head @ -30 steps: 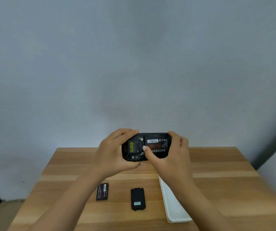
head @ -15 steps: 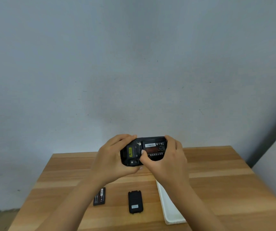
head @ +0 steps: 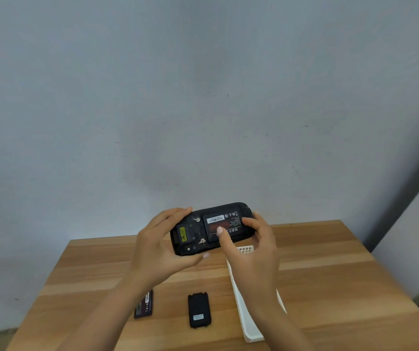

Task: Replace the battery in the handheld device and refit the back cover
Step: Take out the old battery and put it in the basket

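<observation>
Handheld device (head: 212,229) held lengthwise above far edge of wooden table (head: 330,274), back uncovered, battery (head: 225,225) seated in bay. Left hand (head: 157,249) clamped around device's left end. Right hand (head: 251,249) gripping right end, thumb pressed on battery. Back cover (head: 199,310) flat on table below device; spare battery (head: 143,305) left of cover. White tray (head: 247,323) right of cover, contents possibly hidden by forearm.

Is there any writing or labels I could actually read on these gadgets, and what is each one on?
None can be read.
Battery in the handheld device: white barcode sticker, symbols, print, too blurred.
Device: yellow sticker, marks too small.
Loose battery on the table: print too small.
Back cover: small pale label, unreadable.
</observation>
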